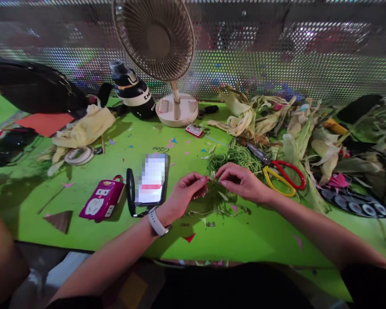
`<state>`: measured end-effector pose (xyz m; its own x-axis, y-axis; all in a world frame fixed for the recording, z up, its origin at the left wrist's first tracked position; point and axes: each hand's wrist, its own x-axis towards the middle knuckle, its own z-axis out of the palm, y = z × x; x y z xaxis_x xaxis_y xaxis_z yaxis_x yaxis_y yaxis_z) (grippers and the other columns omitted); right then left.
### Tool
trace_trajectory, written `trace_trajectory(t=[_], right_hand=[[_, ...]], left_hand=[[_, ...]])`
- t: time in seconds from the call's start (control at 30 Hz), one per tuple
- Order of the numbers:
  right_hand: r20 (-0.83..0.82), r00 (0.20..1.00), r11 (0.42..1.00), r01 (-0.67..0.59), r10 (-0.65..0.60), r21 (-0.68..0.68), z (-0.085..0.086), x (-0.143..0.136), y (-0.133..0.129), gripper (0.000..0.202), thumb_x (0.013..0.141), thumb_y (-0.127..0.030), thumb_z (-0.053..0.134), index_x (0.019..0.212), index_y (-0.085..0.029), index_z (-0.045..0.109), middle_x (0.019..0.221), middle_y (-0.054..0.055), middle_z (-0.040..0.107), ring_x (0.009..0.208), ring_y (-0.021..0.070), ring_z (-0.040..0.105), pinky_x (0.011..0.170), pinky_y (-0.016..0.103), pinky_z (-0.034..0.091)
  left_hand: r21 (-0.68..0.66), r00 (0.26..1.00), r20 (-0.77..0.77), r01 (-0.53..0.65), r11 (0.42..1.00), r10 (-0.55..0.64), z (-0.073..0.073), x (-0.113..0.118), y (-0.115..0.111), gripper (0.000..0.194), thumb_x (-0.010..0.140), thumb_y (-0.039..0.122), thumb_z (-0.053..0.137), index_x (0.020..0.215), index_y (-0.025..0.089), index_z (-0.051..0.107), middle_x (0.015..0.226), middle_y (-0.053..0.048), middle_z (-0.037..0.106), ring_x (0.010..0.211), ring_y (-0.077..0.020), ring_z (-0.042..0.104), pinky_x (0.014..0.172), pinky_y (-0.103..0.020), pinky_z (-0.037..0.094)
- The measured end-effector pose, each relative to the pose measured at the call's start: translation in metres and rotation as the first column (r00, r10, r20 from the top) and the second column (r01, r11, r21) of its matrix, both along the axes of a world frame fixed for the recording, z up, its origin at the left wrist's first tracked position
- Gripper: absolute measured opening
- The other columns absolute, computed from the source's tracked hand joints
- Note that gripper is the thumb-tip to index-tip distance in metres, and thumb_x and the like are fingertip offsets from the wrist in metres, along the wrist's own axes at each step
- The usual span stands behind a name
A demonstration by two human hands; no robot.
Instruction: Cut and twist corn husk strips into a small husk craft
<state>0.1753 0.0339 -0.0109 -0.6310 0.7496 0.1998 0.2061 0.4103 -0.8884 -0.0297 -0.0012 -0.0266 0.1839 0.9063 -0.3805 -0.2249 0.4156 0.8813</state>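
My left hand and my right hand are close together above the green tabletop, fingertips pinched. A small pale-green plant wisp shows between them, too fine to make out clearly. Right behind my right hand lies a tangled heap of thin green strands. Scissors with one red and one yellow handle lie to its right, blades pointing back toward the heap. Below my hands, loose plant scraps are scattered on the table. A watch with a pale strap is on my left wrist.
A lit phone and a magenta box-shaped device lie left of my hands. Behind stand a fan and a black bottle. Dried corn husks spread along the right. A tape roll sits at left.
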Motion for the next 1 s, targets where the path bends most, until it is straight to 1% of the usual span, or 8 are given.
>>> trace_trajectory(t=[0.07,0.23,0.4,0.53,0.63,0.73,0.87,1.0], right_hand=[[0.022,0.999,0.992,0.027,-0.030,0.123,-0.004,-0.001,0.001,0.004,0.082,-0.015,0.057,0.080,-0.016,0.058,0.089,0.007,0.059,0.081,0.0143,0.056,0.071,0.029,0.048],[0.036,0.998,0.981,0.038,-0.045,0.192,-0.004,-0.002,0.000,0.004,0.085,-0.017,0.054,0.085,-0.017,0.059,0.102,0.010,0.059,0.082,0.0143,0.058,0.064,0.027,0.049],[0.078,0.997,0.947,-0.011,-0.014,0.320,-0.006,-0.002,-0.002,0.007,0.086,-0.014,0.053,0.089,-0.018,0.059,0.113,0.013,0.058,0.104,0.0189,0.058,0.083,0.034,0.050],[0.125,0.992,0.960,-0.051,0.017,0.275,-0.007,-0.001,-0.002,0.008,0.085,-0.012,0.053,0.088,-0.017,0.059,0.118,0.014,0.057,0.103,0.0188,0.060,0.082,0.034,0.051],[0.169,0.982,0.963,-0.123,0.083,0.241,-0.005,-0.003,0.002,0.007,0.085,-0.012,0.052,0.086,-0.016,0.058,0.124,0.016,0.055,0.111,0.0204,0.057,0.085,0.034,0.050],[0.223,0.958,0.949,-0.228,0.179,0.219,-0.001,-0.010,0.009,0.007,0.085,-0.012,0.051,0.087,-0.016,0.057,0.117,0.015,0.058,0.116,0.0216,0.054,0.092,0.037,0.047],[0.299,0.928,0.949,-0.278,0.224,0.152,0.000,-0.022,0.017,0.010,0.087,-0.014,0.047,0.093,-0.016,0.055,0.092,0.008,0.063,0.086,0.0168,0.060,0.078,0.032,0.049],[0.304,0.939,0.982,-0.183,0.160,0.049,-0.004,-0.026,0.018,0.009,0.089,-0.019,0.046,0.093,-0.016,0.054,0.081,0.003,0.061,0.072,0.0132,0.056,0.068,0.027,0.046]], left_hand=[[0.045,0.998,-0.046,-0.028,0.999,0.030,0.001,-0.001,0.000,0.021,0.068,0.034,0.075,0.074,0.017,0.064,0.064,0.004,0.061,0.054,-0.0053,0.050,0.052,-0.018,0.036],[0.096,0.995,-0.098,0.014,0.995,-0.004,0.002,-0.003,0.003,0.022,0.071,0.037,0.072,0.076,0.017,0.066,0.061,0.003,0.061,0.054,-0.0072,0.050,0.053,-0.020,0.038],[0.264,0.950,-0.305,0.147,0.953,-0.062,0.003,0.000,0.002,0.016,0.076,0.031,0.067,0.080,0.016,0.067,0.065,0.000,0.064,0.058,-0.0103,0.055,0.055,-0.022,0.042],[0.472,0.797,-0.604,0.385,0.793,-0.027,0.001,-0.001,-0.001,0.012,0.084,0.020,0.057,0.088,0.016,0.066,0.082,-0.005,0.070,0.075,-0.0151,0.062,0.070,-0.028,0.049],[0.544,0.612,-0.781,0.567,0.618,0.125,-0.001,-0.004,-0.001,0.014,0.084,0.014,0.054,0.091,0.015,0.065,0.085,-0.006,0.068,0.078,-0.0169,0.062,0.072,-0.030,0.050],[0.520,0.439,-0.854,0.714,0.468,0.279,-0.001,-0.009,-0.002,0.014,0.085,0.014,0.052,0.092,0.014,0.064,0.084,-0.007,0.067,0.079,-0.0191,0.061,0.073,-0.033,0.050],[0.480,0.289,-0.845,0.779,0.403,0.450,-0.001,-0.014,-0.005,0.013,0.085,0.015,0.052,0.090,0.014,0.063,0.079,-0.005,0.064,0.075,-0.0198,0.058,0.069,-0.034,0.049],[0.529,0.296,-0.801,0.758,0.382,0.521,-0.006,-0.018,-0.006,0.012,0.086,0.016,0.052,0.093,0.015,0.062,0.078,-0.004,0.064,0.073,-0.0174,0.057,0.068,-0.032,0.048]])
